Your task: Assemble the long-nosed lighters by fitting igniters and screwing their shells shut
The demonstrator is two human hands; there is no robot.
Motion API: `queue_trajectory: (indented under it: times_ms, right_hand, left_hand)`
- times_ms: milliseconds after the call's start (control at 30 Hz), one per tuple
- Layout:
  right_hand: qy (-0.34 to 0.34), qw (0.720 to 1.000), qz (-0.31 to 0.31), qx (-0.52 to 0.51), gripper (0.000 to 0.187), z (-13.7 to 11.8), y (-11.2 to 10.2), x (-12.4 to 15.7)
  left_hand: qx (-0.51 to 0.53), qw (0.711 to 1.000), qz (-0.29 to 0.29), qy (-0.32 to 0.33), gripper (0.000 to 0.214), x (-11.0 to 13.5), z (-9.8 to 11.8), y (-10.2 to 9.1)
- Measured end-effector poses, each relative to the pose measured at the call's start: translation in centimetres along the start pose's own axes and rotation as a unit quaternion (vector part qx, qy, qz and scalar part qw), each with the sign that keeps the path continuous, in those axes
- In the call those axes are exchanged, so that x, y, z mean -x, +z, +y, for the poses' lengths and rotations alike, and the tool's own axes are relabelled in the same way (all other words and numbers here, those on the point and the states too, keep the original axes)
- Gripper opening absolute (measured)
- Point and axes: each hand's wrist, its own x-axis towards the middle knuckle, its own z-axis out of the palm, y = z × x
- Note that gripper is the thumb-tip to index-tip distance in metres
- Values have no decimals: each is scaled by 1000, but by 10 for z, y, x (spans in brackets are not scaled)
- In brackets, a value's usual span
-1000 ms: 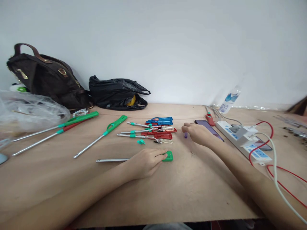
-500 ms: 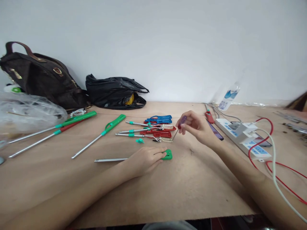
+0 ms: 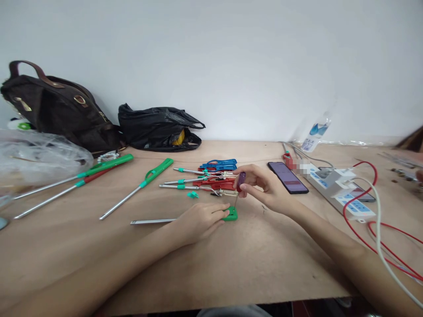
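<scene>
**Left hand (image 3: 200, 221) pins green lighter (image 3: 233, 215), right hand (image 3: 264, 185) points screwdriver (image 3: 242, 181) at its end**

Brown table (image 3: 198, 273): lower frame, carries everything. Dark backpack (image 3: 59, 114) and black plastic bag (image 3: 155, 127) by the wall, upper left, probably parked there out of the arms' way. White power strip (image 3: 355, 210), right of frame, plugs and cables in it; likely set aside so the cords avoid the work spot.

Whole lighters (image 3: 158, 171), left of frame, rods toward lower left; looks like a separate pile. Opened lighters (image 3: 221, 185), mid-centre, red and blue casings, wires showing, rods roughly parallel; presumably grouped so parts don't mix.

Green lighter lies flat just below that group, rod to the left, green end to the right, middle hidden under left hand. Left hand palm down, fingers pressed over the handle, likely to stop it twisting. Right hand pinches the purple screwdriver handle between thumb and fingers, shaft steep, tip seemingly on the green end; steep angle probably to line up with the end. Can't tell if it bites a screw.

So: green lighter directly beneath left hand, below and left of right hand; only the tool bridges the gap there. Phone (image 3: 287, 177) just right of right hand. Small teal piece (image 3: 192, 194) loose above left hand, apart from it.
</scene>
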Motion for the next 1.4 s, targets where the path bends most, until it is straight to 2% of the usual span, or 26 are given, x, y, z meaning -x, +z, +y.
queue_trajectory:
  times_ms: [167,300,367,533,633,700,833,933,1067,1233,1300,1400]
  right_hand:
    - [2,1000,-8,6,27,1,1,0]
    - [-15,995,21,96,20,3,1,0]
    - [-25,986,34,163,15,2,2,-1]
    - [-80,954,45,285,17,-8,8,-7]
    - [-125,941,8,314,15,-13,11,-13]
    - [-135,923,-19,361,16,-18,11,-17]
    - [-114,873,-74,468,9,-30,8,-23]
    - [-67,856,-118,499,4,-38,3,-27]
    - [-15,832,-128,540,19,-40,0,-28]
    - [-50,831,-135,537,7,-43,-1,-25]
    - [-38,831,-150,535,5,-44,-1,-24]
    - [-5,810,-148,568,18,-43,-2,-25]
  left_hand:
    - [1,1000,0,-1,25,0,0,0]
    - [4,1000,5,3,26,1,0,0]
    - [7,1000,4,2,26,1,0,0]
    - [11,1000,-1,-3,25,1,0,0]
    - [15,1000,-12,-8,25,1,0,0]
    - [16,1000,-18,-11,25,1,0,1]
    - [16,1000,-17,-9,27,1,-1,2]
    - [18,1000,-20,-8,28,0,-1,1]
    - [22,999,-20,-12,27,-1,0,-1]
    - [18,1000,-11,1,27,0,-1,0]
    - [20,1000,-16,-3,27,1,-1,0]
    - [24,999,-24,-13,27,2,-2,1]
